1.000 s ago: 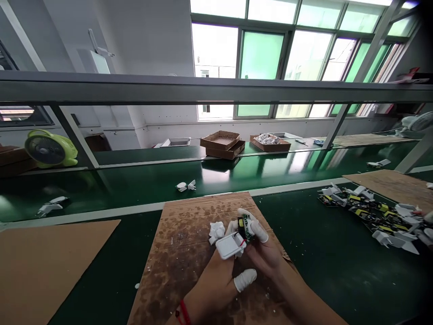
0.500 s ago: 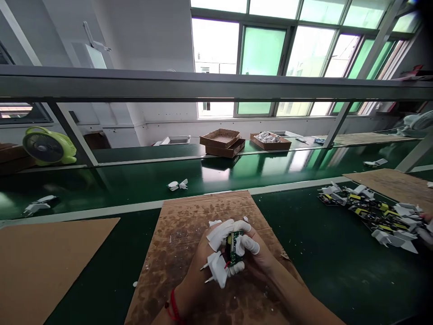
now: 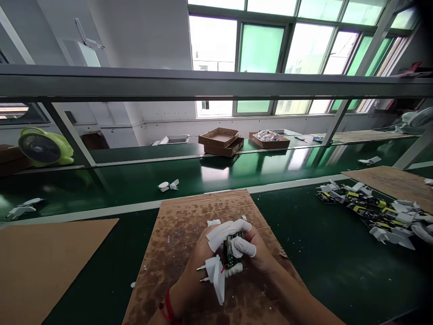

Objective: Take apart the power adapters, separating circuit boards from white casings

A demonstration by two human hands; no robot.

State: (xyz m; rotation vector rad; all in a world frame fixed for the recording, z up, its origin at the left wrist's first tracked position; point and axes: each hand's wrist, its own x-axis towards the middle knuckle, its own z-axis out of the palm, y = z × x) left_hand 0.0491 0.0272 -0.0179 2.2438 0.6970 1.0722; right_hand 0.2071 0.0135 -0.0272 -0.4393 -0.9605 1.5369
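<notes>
Both hands meet over a stained cardboard sheet (image 3: 182, 225), white covers on several fingertips. My left hand (image 3: 203, 253) curls around a small green circuit board (image 3: 234, 253), its covered fingers over the top edge. My right hand (image 3: 255, 248) is closed on the board's right side, thumb and finger pressed to it. A white plug housing (image 3: 216, 276) with two metal pins hangs below, joined to the board by a red wire. Part of the board is hidden by the fingers.
Many circuit boards with white housings (image 3: 382, 214) lie at right, a person's gloved hand beside them. White plug parts (image 3: 168, 185) rest on the green belt (image 3: 135, 180). Behind stand cardboard trays (image 3: 221, 137) and a green fan (image 3: 45, 146). A metal bar (image 3: 203, 85) crosses above.
The white plug housing has tilted and hangs slightly lower and more edge-on. Plug parts on the belt have shifted left. My hands stay closed around the board.
</notes>
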